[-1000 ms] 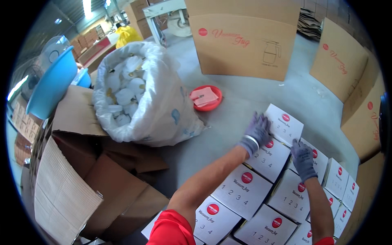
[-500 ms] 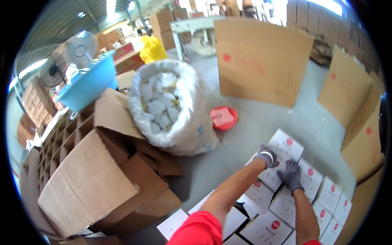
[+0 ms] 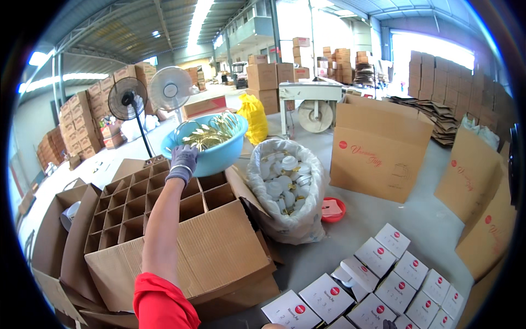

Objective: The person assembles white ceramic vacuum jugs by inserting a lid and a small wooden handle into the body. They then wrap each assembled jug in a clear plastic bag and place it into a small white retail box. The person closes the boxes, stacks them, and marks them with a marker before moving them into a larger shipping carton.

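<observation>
My left hand, in a grey glove, is at the near left rim of a light blue basin. Its fingers bend over the rim, and their tips are hidden. Thin pale yellow-gold strips lie heaped in the basin, which sits at the far edge of a carton with cardboard dividers. Of my right hand only a bit of dark glove shows at the lower edge, by white boxes with red round marks; its fingers are mostly cut off.
A plastic-lined sack of white rounded parts stands beside the carton, with a red bowl next to it. Large cartons stand beyond and at the right. Two fans, a yellow bag and a wheeled machine are farther back.
My left hand has left the white boxes and moved far left to the basin. My right hand has dropped to the lower edge. The view has swung left and up.
</observation>
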`<state>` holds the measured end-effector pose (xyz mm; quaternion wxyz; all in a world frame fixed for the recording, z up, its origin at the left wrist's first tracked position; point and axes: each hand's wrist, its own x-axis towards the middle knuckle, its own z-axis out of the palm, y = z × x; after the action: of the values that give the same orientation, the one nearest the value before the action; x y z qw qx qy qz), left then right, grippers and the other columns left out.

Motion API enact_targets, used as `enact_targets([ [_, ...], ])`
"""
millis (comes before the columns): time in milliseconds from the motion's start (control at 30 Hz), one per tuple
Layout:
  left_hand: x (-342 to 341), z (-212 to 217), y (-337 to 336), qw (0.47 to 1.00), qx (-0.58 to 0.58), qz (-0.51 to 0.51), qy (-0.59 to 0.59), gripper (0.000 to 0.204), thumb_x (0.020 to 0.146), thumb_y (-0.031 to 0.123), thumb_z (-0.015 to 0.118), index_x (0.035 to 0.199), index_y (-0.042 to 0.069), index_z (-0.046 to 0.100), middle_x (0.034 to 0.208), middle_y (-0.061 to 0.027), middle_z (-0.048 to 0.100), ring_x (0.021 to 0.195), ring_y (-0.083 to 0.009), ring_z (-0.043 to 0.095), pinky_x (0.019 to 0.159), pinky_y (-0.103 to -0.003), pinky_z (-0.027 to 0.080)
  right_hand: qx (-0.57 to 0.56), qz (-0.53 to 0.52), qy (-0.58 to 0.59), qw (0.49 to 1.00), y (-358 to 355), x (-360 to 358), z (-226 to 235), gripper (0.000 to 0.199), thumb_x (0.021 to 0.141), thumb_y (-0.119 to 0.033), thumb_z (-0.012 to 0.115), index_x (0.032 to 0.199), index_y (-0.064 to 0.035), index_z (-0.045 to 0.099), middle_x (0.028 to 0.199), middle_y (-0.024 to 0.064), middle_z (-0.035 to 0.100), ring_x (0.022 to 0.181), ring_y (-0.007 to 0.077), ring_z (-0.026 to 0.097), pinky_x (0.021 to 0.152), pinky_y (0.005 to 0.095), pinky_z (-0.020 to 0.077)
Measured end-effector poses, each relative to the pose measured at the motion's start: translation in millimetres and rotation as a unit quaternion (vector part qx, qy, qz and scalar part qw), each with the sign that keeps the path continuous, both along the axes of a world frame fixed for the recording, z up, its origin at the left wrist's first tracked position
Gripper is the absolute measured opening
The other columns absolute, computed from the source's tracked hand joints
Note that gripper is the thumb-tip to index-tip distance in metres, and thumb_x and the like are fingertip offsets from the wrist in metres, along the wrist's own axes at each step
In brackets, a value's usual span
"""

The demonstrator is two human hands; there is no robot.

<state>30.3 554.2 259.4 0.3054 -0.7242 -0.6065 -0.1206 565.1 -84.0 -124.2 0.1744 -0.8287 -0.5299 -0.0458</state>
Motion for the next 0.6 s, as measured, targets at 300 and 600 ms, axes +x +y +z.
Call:
enact_targets([
  [300, -144, 40, -125, 0.975, 0.120, -0.177, 0.065, 0.012, 0.081, 0.013, 0.060, 0.093, 0.015, 0.060, 0.090, -0.0093, 0.059, 0.096, -0.0324, 0.056, 0.092, -0.044, 0.042, -0.124, -0.017, 0.001, 0.992, -100, -44, 33, 0.052, 0.083, -0.030, 0.063, 0.126, -0.0023, 0.055, 0.113, 0.0200, 0.061, 0.111, 0.0364, 0.053, 0.094, 0.0466, 0.0441],
  [600, -293, 16, -339, 0.985, 0.019, 0.173, 0.018, 0.031, 0.080, 0.007, 0.060, 0.109, 0.015, 0.064, 0.109, -0.0084, 0.059, 0.116, -0.0285, 0.050, 0.104, -0.052, 0.031, -0.107, 0.002, 0.220, 0.970, -129, -44, -33, 0.045, 0.082, -0.036, 0.061, 0.120, -0.0123, 0.057, 0.124, 0.0214, 0.058, 0.116, 0.0386, 0.050, 0.098, 0.0461, 0.0409],
])
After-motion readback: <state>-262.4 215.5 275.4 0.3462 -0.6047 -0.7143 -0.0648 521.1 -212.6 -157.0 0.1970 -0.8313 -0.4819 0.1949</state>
